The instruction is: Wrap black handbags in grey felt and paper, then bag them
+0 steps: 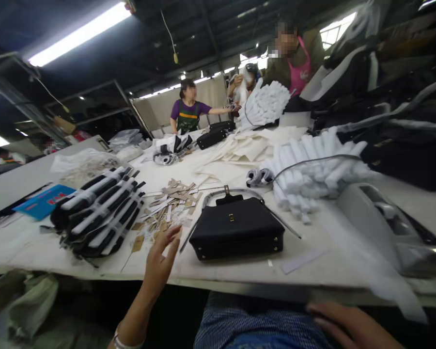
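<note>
A black handbag (236,228) lies on the table in front of me, its front flap strap turned up and its handle cords spread around it. Just left of the bag is my left hand (163,257), thumb and fingers apart with nothing between them. Beyond that hand lies a loose heap of brown and white paper tags (172,206). Low at the right, near my lap and below the table edge, my right hand (343,320) is blurred; its fingers look stretched out and apart, with nothing visible in them.
Bundled black straps wrapped in white (101,211) lie left, beside a blue packet (45,201). White foam rolls (312,167) and a grey tape dispenser (381,218) stand right. Cream sheets (240,150) cover the middle. Co-workers (189,114) are across the table.
</note>
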The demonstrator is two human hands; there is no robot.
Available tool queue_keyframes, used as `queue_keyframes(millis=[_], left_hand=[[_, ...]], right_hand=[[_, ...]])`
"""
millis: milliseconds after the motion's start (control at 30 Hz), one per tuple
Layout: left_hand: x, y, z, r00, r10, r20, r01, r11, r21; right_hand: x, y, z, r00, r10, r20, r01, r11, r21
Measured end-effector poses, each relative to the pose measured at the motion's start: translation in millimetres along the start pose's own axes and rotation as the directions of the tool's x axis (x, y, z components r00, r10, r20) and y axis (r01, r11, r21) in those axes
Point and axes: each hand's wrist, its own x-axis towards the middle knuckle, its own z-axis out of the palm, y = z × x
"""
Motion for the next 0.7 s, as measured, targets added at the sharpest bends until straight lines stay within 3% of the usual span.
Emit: queue_keyframes(millis=[33, 100, 167, 267, 333, 433, 567, 700], left_hand=[[-0.9, 11.3, 2.0, 0.983, 0.167, 0.079, -0.175, 0.977, 0.122], [1.4, 29.1, 12.1, 0.865, 0.411, 0.288, -0.489, 0.821, 0.294], [8.9, 38.9, 27.5, 0.747, 0.476, 0.465, -0.649, 0.674, 0.353], [25.4, 40.5, 49.7, 0.649, 0.418, 0.635, -0.733, 0.566, 0.377], [35.5, 36.8, 59.1, 0.612, 0.383, 0.692, -0.753, 0.548, 0.364], [44.6, 31.0, 65.2, 0.565, 0.362, 0.741, -0.777, 0.536, 0.331], [44.6, 22.9, 71.0, 0.534, 0.334, 0.777, -0.8, 0.496, 0.337], [30.6, 1.6, 82.9, 0.529, 0.343, 0.776, -0.82, 0.442, 0.363]], right_hand=[[8.6, -8.0, -8.3, 0.997, -0.081, -0.005, 0.081, 0.997, 0.003], [35.8, -28.9, -25.4, 0.962, -0.269, -0.056, 0.267, 0.963, -0.028], [73.8, -51.2, -38.2, 0.881, -0.452, -0.139, 0.43, 0.889, -0.158], [134.3, -73.1, -42.4, 0.79, -0.613, 0.002, 0.584, 0.751, -0.309], [165.9, -76.3, -37.1, 0.769, -0.625, 0.134, 0.628, 0.699, -0.344], [192.3, -69.9, -26.2, 0.753, -0.6, 0.27, 0.658, 0.676, -0.331], [198.7, -55.9, -10.7, 0.739, -0.577, 0.347, 0.671, 0.675, -0.308], [188.9, -37.6, 18.4, 0.751, -0.574, 0.328, 0.66, 0.668, -0.343]])
